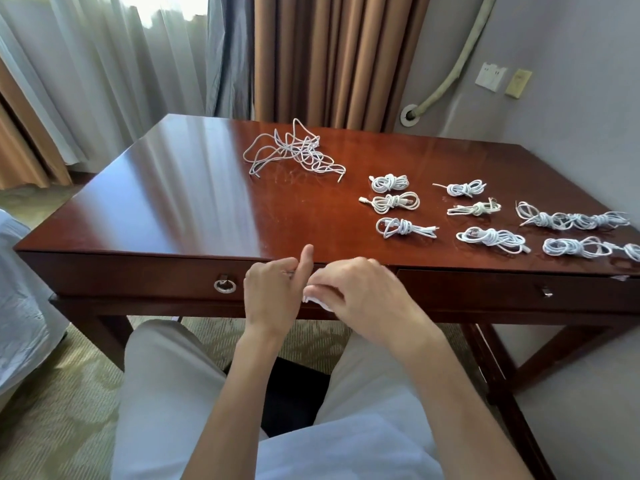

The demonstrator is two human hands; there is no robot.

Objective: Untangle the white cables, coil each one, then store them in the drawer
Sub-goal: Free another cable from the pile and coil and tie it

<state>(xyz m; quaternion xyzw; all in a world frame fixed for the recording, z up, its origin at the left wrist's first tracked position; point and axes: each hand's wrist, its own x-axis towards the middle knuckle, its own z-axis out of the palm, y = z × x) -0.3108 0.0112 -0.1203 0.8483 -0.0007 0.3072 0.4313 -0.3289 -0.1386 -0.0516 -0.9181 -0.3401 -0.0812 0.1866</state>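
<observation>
Below the surface (194, 202) edge, our left hand (273, 289) and right hand (363, 292) grip a white cable (317, 299) | mostly hidden, axis unclear | tangled cables (294, 152) beyond, coiled bundles (394, 201) lying left-right.

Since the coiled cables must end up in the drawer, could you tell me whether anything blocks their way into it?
Yes: the left drawer is shut, its ring pull untouched, so its front bars the coiled cables on the desk top. Both hands, left hand and right hand, hold a white cable in front of it.
</observation>
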